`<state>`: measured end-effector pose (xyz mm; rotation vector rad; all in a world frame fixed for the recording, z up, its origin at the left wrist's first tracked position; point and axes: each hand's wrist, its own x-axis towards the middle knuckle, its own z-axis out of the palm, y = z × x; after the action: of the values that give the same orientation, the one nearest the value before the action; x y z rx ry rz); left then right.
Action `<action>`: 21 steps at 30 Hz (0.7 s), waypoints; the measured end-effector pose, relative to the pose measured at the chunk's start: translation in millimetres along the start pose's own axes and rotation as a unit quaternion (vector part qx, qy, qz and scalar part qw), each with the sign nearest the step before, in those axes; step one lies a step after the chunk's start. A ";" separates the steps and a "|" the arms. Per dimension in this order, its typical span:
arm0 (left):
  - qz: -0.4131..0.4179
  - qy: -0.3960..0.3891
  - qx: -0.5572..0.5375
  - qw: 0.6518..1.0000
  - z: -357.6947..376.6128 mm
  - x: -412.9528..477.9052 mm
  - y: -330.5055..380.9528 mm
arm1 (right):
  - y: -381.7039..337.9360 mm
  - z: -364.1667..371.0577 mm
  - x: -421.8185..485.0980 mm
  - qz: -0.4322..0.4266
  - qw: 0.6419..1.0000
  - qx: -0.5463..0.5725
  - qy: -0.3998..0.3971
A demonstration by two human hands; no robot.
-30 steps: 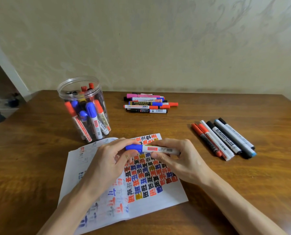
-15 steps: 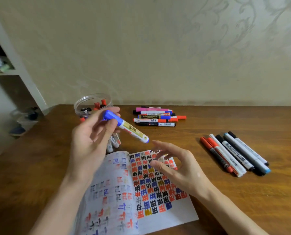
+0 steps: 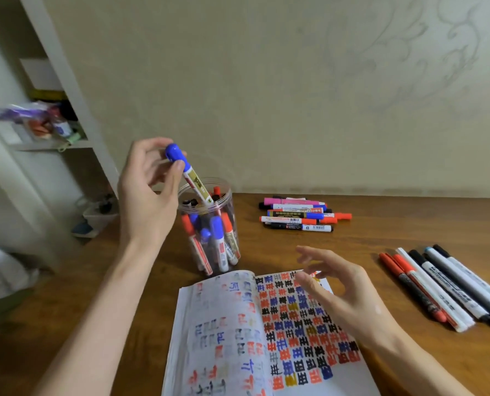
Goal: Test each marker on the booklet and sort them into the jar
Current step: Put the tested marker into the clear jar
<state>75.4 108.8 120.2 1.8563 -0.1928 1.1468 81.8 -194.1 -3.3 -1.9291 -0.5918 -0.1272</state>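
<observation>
My left hand [image 3: 148, 184] pinches a capped blue marker [image 3: 190, 177] by its cap end, and the marker's lower end dips into the mouth of the clear plastic jar [image 3: 209, 224]. Several red and blue markers stand inside the jar. The open booklet [image 3: 266, 332], covered in coloured test marks, lies in front of me. Above its right page hovers my right hand [image 3: 343, 292], fingers spread and holding nothing.
A pile of several mixed markers [image 3: 298, 215] lies at the back of the wooden table [image 3: 381, 224]. A row of slimmer red, white and black markers [image 3: 443, 290] lies to the right. A white shelf unit [image 3: 52, 130] stands to the left.
My right hand let go of the blue marker. My left hand carried it up and left over the jar and tilted it down into the mouth. My view has shifted left.
</observation>
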 end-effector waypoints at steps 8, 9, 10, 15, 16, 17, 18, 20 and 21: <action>-0.028 -0.032 0.039 0.998 2.9 -6.1 -8.3 | 5.9 0.0 2.8 -0.004 1.000 0.006 0.007; -0.038 -0.042 0.045 0.997 3.7 -7.0 -9.5 | 6.4 -0.1 3.3 -0.004 1.000 0.006 0.008; -0.050 -0.054 0.054 0.996 4.5 -8.6 -11.2 | 7.2 -0.3 3.7 -0.003 1.000 0.006 0.008; -0.020 -0.076 0.171 0.982 3.7 -18.7 -21.8 | 10.9 -1.9 3.8 0.002 1.000 -0.001 0.010; -0.002 -0.082 0.193 0.978 2.8 -19.6 -21.7 | 11.4 -2.5 3.9 0.003 1.000 -0.003 0.011; 0.014 -0.092 0.206 0.974 2.2 -20.3 -21.2 | 12.0 -3.1 4.1 0.004 1.000 -0.003 0.013; 0.025 -0.105 0.213 0.971 1.8 -21.3 -21.1 | 12.4 -3.5 4.1 0.005 1.000 -0.003 0.015; 0.030 -0.139 0.227 0.963 2.0 -24.0 -21.5 | 13.4 -3.7 4.2 0.004 1.000 -0.001 0.016; 0.021 -0.156 0.233 0.960 2.7 -25.2 -22.1 | 14.0 -3.5 4.2 0.004 1.000 0.000 0.015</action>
<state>75.1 111.5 86.7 2.4622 -0.1477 0.9763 92.5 -200.1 -12.0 -1.9269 -0.5638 -0.1508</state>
